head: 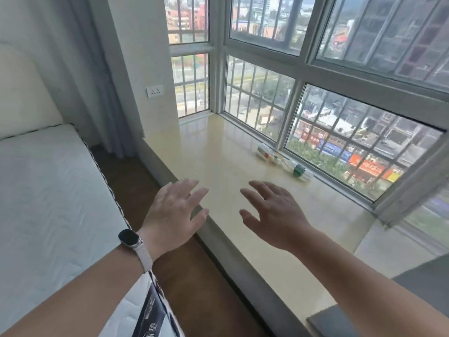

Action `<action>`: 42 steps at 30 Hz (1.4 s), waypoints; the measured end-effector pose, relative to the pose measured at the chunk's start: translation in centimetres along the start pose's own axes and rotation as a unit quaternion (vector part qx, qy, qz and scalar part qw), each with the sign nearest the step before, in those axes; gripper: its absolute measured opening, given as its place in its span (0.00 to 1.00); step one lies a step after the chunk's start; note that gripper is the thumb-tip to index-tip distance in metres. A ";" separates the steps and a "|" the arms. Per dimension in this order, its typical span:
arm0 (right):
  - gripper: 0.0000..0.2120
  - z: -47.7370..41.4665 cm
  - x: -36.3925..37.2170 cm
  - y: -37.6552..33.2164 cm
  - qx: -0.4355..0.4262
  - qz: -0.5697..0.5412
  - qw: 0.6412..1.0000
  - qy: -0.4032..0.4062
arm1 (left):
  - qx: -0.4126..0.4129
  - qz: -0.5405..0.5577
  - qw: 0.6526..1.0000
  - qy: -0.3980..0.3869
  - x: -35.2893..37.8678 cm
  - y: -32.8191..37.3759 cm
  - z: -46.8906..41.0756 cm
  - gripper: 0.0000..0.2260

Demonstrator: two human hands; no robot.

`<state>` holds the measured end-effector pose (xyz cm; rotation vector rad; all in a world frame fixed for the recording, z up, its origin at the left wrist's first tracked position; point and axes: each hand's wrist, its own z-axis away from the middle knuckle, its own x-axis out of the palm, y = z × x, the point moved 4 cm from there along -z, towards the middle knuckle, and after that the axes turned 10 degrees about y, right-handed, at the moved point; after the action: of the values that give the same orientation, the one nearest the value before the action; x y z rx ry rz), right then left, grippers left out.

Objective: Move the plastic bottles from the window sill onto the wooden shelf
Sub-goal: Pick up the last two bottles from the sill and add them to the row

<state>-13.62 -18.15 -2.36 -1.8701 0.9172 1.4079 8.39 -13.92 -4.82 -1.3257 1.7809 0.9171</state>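
A pale sill (218, 152) runs beneath a barred window (315, 113), with a white mattress (48, 190) to the left across a strip of brown floor (136, 190). Two clear bottles (284, 162) lie on their sides, end to end, at the sill's far edge just beside the window frame. Left hand (173, 215), with a watch (130, 238) at the wrist, and right hand (272, 212) hover over the sill's near edge, palms down, fingers spread, holding nothing, well apart from the bottles.
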 end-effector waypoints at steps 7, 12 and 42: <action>0.27 -6.7 2.0 0.0 -0.024 -0.005 1.000 0.007 | -0.016 -0.033 0.999 0.003 1.0 -4.3 -3.3 0.21; 0.26 -11.4 4.0 1.2 -0.045 -0.017 0.998 0.035 | -0.029 -0.046 0.998 0.025 2.6 -6.7 -6.0 0.21; 0.27 -26.4 9.5 28.8 0.060 -0.018 0.997 0.033 | 0.122 -0.026 0.991 -0.051 20.0 -2.0 -37.8 0.21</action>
<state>-21.17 -57.36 -7.07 -1.8430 0.9746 1.2479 1.08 -56.11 -3.99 -1.1428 1.7104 0.7003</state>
